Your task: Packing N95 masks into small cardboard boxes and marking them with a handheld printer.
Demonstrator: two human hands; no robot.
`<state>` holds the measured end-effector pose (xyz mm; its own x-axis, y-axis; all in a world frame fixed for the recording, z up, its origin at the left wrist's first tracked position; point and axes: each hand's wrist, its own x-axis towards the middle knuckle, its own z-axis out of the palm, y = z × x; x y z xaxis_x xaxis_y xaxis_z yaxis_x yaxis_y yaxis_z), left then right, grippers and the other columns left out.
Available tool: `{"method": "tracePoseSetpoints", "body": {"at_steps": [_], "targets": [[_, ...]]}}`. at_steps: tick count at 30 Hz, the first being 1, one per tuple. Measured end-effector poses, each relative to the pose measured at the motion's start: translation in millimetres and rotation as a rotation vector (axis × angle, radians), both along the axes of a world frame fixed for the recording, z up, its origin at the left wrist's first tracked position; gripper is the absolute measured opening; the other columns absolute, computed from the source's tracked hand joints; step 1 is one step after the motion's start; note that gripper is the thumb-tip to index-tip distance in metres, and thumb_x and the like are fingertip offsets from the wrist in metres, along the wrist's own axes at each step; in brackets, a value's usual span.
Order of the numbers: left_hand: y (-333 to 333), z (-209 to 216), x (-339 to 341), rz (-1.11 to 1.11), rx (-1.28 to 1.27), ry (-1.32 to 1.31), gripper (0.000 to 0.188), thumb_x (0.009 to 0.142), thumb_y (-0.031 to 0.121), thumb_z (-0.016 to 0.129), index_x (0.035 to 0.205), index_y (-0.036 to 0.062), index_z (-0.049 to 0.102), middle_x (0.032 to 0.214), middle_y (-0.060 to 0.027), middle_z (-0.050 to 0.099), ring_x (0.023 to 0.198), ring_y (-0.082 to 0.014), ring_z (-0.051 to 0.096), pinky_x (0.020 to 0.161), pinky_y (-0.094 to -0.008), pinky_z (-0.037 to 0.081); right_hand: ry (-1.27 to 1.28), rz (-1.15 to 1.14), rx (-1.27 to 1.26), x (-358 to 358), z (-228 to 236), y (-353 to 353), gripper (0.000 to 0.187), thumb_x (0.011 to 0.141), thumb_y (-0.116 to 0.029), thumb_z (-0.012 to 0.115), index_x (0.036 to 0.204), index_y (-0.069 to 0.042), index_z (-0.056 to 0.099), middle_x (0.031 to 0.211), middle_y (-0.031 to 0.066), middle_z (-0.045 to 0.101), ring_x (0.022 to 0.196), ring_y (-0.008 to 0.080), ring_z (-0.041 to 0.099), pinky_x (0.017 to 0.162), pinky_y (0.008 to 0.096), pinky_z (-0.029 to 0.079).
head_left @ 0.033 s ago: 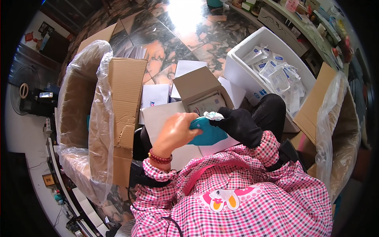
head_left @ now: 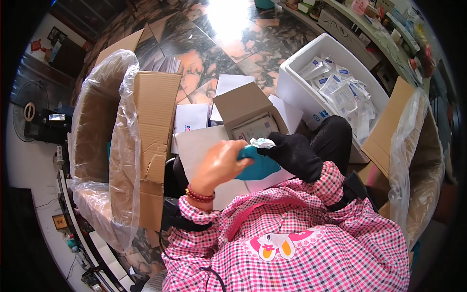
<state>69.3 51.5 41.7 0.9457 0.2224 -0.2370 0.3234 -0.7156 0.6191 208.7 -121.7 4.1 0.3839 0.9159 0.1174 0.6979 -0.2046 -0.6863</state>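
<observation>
Head view: seated on a tiled floor (head_left: 228,44), a person in a pink checked top closes the bare left hand (head_left: 220,163) around a teal object (head_left: 260,165), its grip curled over the near end. The black-gloved right hand (head_left: 292,153) pinches a small white packet (head_left: 262,142) at the object's top. An open cardboard box (head_left: 245,112) sits just beyond; a white foam bin of sachets (head_left: 311,87) stands to the right.

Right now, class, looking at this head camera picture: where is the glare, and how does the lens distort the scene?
Head view: strong glare washes out the tiled floor at top centre; the fisheye bends the cardboard box and white tub toward the black rim; the hands, left hand and gloved right hand, look sharp.
</observation>
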Motion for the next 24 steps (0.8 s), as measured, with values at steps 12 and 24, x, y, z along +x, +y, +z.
{"method": "tracePoseSetpoints", "body": {"at_steps": [12, 24], "targets": [[-26, -33, 0, 0.136, -0.154, -0.317, 0.025, 0.091, 0.024, 0.07, 0.104, 0.003, 0.07, 0.086, -0.0149, 0.071, 0.073, -0.028, 0.069, 0.067, -0.0353, 0.054, 0.439, -0.163, 0.053, 4, -45, -7, 0.022, 0.09, -0.005, 0.05, 0.094, -0.009, 0.071, 0.078, 0.0095, 0.067, 0.061, 0.0151, 0.063, 0.052, 0.0263, 0.047], [-47, -33, 6, 0.245, 0.097, -0.282, 0.031, 0.1, 0.034, 0.054, 0.092, 0.0053, 0.063, 0.084, -0.0129, 0.064, 0.077, -0.0354, 0.063, 0.069, -0.044, 0.049, 1.258, -0.469, 0.374, -17, -43, 5, 0.028, 0.096, -0.004, 0.053, 0.122, 0.0, 0.062, 0.109, 0.0097, 0.068, 0.097, 0.016, 0.065, 0.087, 0.0289, 0.051]]}}
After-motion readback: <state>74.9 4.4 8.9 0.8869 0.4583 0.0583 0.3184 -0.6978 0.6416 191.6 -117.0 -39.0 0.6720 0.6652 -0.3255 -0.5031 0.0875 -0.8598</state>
